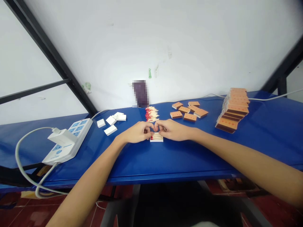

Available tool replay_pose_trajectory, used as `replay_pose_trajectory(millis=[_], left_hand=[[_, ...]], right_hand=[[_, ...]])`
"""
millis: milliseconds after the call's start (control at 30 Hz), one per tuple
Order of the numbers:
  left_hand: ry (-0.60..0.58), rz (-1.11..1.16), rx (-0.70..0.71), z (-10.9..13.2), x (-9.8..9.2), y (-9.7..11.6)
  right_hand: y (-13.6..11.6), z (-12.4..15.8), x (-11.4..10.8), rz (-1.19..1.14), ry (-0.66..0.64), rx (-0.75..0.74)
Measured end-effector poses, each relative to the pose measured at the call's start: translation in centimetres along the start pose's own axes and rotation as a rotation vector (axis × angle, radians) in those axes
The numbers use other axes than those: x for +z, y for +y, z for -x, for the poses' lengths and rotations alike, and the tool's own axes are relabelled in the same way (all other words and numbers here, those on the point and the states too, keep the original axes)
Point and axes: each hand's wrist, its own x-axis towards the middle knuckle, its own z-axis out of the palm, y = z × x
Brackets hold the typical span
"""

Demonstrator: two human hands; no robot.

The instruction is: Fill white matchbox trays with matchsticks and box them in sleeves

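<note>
A small white matchbox tray [156, 140] lies near the table's front edge with red-headed matches [156, 136] in it. My left hand [139, 131] curls round the tray's left end, its thumb by the match heads. At the right end, my right hand [172, 130] bends its fingers in the same way, thumb against the tray. The two index fingers almost meet behind the tray, and the other fingertips are partly hidden. Just beyond the hands lies a loose pile of matches [151, 113], with red heads to the left.
Several white trays [110, 129] lie to the left, near a power strip [81, 129] with a plugged-in white charger [62, 138] and cables. Several orange matchboxes [190, 117] are scattered right of the pile. A leaning stack of matchboxes [235, 108] stands farther right on the blue table [201, 157].
</note>
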Motion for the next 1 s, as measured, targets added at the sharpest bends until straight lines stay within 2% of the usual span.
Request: replay_pose_trajectory(millis=[133,700,800,900,1000], left_hand=[[0.031,0.0,0.001,0.0,0.1,0.1],[0.019,0.002,0.031,-0.2,0.0,-0.1],[0.103,-0.082,0.022,-0.5,0.2,-0.4],[0.244,-0.27,-0.013,-0.8,0.4,-1.2],[0.375,-0.414,-0.063,-1.0,0.5,-1.9]], right_hand=[[-0.2,0.1,0.0,-0.003,0.001,0.008],[-1.3,0.4,-0.2,0.036,-0.048,0.0],[-1.9,0.5,0.0,0.136,-0.036,0.015],[-2.1,0.4,0.3,0.29,0.02,0.045],[-1.9,0.3,0.6,0.344,0.024,0.033]])
